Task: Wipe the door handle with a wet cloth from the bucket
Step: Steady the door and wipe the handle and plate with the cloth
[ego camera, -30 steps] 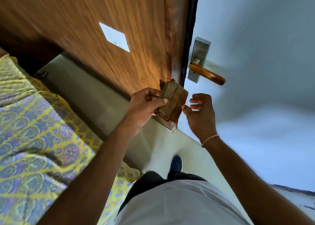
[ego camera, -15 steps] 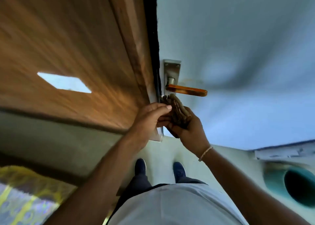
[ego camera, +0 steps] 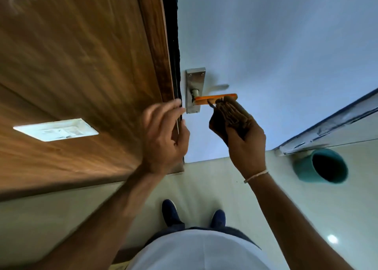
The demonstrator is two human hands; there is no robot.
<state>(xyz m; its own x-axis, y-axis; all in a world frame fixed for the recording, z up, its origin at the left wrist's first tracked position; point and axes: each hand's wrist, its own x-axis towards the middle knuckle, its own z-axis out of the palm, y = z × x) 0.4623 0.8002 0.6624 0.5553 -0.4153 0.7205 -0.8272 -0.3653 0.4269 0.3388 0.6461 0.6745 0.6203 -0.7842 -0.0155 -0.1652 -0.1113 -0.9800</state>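
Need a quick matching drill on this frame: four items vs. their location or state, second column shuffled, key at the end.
Items:
1. folded brown cloth
2. orange lever door handle
3. teal plastic bucket
4. left hand

States:
A. stands on the floor at right
B. touches the cloth's top end
C. gripped in the right hand
D. at the door edge, holding nothing

Pairs: 1-C, 2-B, 3-A, 4-D

Cloth [ego camera: 232,114] in my right grip [ego camera: 243,138]: brown, ribbed, coarse weave. Lever [ego camera: 214,98]: glossy orange wood look. Backplate [ego camera: 195,81]: brushed metal, dull shine. Door [ego camera: 276,44]: smooth matt pale paint. Left panel [ego camera: 81,54]: wood grain, satin. Bucket [ego camera: 306,169]: teal plastic. Floor [ego camera: 204,188]: glossy tile.
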